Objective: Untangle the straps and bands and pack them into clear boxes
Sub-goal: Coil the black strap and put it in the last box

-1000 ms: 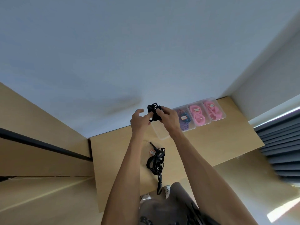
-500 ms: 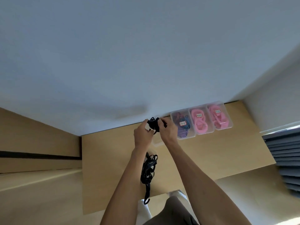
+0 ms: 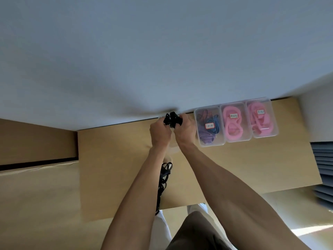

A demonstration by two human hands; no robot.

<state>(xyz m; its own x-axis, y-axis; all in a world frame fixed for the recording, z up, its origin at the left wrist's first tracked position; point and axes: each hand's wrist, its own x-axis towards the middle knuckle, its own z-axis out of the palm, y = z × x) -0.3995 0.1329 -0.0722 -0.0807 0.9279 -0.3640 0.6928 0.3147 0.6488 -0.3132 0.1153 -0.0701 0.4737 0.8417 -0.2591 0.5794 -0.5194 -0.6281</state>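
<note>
Both hands, left [image 3: 160, 131] and right [image 3: 184, 130], pinch the black strap bundle [image 3: 172, 119] just beside the purple box [image 3: 209, 126]; soft, light, floppy — best held by its folds.

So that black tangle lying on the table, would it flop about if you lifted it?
Probably. The black tangle looks like thin looped straps lying limp, so it would likely sag and dangle. It trails past the table edge, so it may snag or slide off.
</note>
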